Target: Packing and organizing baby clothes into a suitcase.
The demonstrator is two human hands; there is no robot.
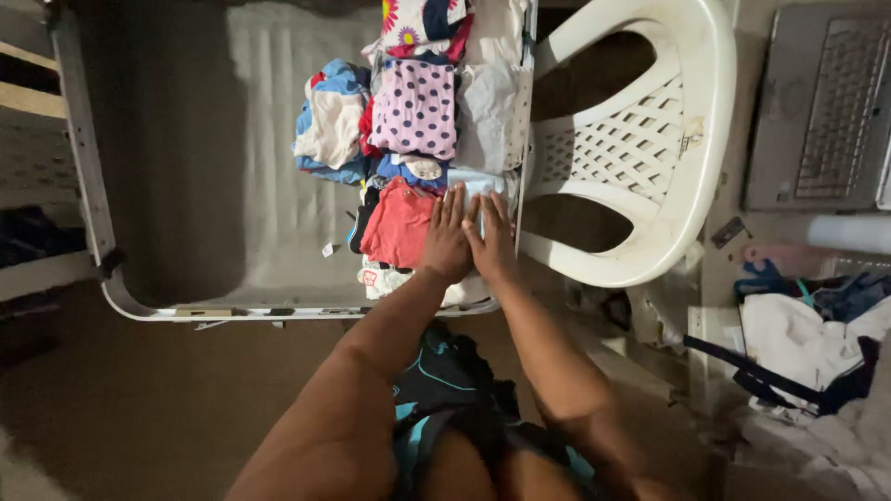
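Both hands press flat on folded clothes at the near right corner of an open white suitcase point(93, 176). The left hand point(446, 243) lies with fingers released and spread, touching the edge of a folded red garment point(401, 223). The right hand point(492, 243) rests just beside it, fingers likewise extended and grasping nothing, on a pale folded piece point(473, 184). Farther along the same row sit a pink garment with dark polka dots point(415, 107), a folded white cloth point(490, 116) and a blue-and-white bundle point(329, 121). A white plastic chair point(668, 139) stands just right of the suitcase. A grey laptop point(821, 107) lies at far right, with loose clothes point(798, 339) heaped nearer.
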